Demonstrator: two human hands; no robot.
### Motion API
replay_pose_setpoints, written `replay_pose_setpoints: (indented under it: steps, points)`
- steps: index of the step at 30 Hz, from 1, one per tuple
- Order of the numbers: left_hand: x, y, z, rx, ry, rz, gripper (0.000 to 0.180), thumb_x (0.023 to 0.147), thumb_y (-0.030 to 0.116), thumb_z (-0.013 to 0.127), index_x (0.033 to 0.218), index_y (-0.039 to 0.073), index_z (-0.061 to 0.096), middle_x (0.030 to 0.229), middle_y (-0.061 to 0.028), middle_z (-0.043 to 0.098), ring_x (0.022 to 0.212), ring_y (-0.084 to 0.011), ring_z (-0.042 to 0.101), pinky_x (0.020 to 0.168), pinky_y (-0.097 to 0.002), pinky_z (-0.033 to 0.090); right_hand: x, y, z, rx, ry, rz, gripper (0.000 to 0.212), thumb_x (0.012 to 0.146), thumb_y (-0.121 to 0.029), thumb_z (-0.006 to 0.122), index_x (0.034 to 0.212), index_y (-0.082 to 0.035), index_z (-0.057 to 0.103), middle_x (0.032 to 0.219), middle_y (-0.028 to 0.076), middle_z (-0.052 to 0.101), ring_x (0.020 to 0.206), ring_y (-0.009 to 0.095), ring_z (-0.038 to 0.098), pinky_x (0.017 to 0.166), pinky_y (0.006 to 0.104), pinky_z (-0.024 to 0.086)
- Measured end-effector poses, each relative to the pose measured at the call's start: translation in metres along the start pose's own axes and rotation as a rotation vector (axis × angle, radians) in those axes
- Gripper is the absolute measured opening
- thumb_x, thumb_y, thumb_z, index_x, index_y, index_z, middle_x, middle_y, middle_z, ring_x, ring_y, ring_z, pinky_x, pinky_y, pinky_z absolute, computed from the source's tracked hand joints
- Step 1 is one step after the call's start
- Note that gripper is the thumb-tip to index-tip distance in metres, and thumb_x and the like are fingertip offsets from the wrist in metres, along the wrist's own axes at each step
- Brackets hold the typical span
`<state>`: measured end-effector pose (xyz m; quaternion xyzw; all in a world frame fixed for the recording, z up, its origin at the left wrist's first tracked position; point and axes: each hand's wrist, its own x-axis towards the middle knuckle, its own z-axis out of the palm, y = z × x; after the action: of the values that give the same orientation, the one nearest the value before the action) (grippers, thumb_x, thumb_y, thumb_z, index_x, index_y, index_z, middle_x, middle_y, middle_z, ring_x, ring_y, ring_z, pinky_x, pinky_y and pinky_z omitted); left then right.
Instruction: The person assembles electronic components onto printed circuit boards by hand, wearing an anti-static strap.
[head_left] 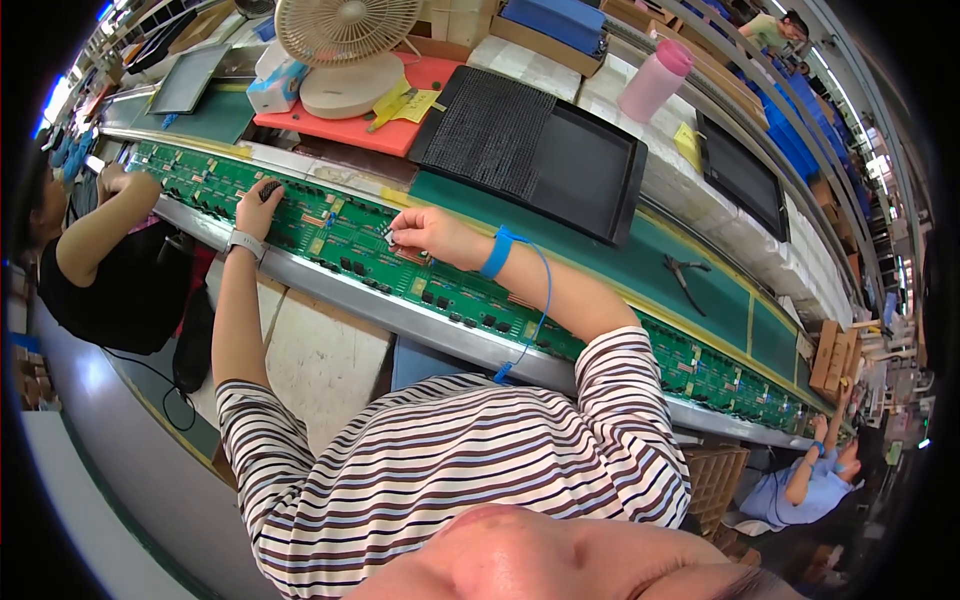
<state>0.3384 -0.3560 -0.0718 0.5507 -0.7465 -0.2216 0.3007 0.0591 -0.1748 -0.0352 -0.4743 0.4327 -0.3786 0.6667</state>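
A long row of green circuit boards, dotted with black and pale components, runs across in front of me. My right hand, with a blue wrist strap and cord, is over a board; thumb and forefinger pinch a small whitish part at its surface. Whether the part touches the board I cannot tell. At the boards further left, my left hand is closed round a small dark, ridged thing; its kind is not clear. A grey watch is on that wrist.
Beyond the boards lies a black tray, partly covered by rows of small black parts. Pliers rest on the green surface. A beige fan, tissue pack and pink bottle stand farther back. Co-workers sit left and right.
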Motion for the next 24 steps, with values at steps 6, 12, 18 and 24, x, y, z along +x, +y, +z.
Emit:
replay_pose_setpoints:
  steps: [6, 12, 18, 24]
  points:
    - [0.014, -0.022, -0.003, 0.099, -0.093, 0.131, 0.032, 0.078, 0.027, 0.057, 0.097, 0.002, 0.059, 0.091, -0.0147, 0.062, 0.087, -0.0261, 0.059, 0.077, -0.0314, 0.044, 0.004, 0.026, 0.018, -0.701, 0.03, -0.385, 0.023, 0.08, -0.025, 0.05, 0.092, -0.005, 0.053, 0.084, 0.018, 0.059, 0.08, 0.032, 0.056, 0.069, 0.038, 0.044]
    - [0.02, -0.021, 0.0, 0.01, -0.164, 0.131, 0.029, 0.079, 0.023, 0.056, 0.095, -0.001, 0.058, 0.085, -0.0125, 0.062, 0.079, -0.0194, 0.058, 0.073, -0.0288, 0.044, 0.003, 0.035, 0.029, -1.004, 0.046, -0.429, 0.02, 0.079, -0.019, 0.05, 0.09, -0.002, 0.046, 0.068, 0.02, 0.057, 0.066, 0.037, 0.056, 0.057, 0.045, 0.042]
    - [0.036, -0.041, -0.002, -0.093, -0.279, 0.156, 0.03, 0.082, 0.022, 0.055, 0.097, -0.004, 0.055, 0.083, -0.0083, 0.059, 0.074, -0.0129, 0.055, 0.066, -0.0246, 0.045, 0.0, 0.04, 0.027, -1.079, -0.013, -0.478, 0.025, 0.076, -0.019, 0.051, 0.09, 0.001, 0.045, 0.069, 0.02, 0.058, 0.067, 0.037, 0.057, 0.058, 0.0457, 0.043]
    - [0.027, -0.02, 0.009, -0.206, -0.314, 0.098, 0.026, 0.082, 0.022, 0.055, 0.094, -0.001, 0.057, 0.077, -0.0057, 0.058, 0.072, -0.0125, 0.055, 0.064, -0.0235, 0.044, -0.014, 0.034, 0.015, -1.091, -0.038, -0.393, 0.026, 0.08, -0.021, 0.048, 0.092, 0.001, 0.045, 0.071, 0.021, 0.058, 0.068, 0.038, 0.056, 0.059, 0.0464, 0.042]
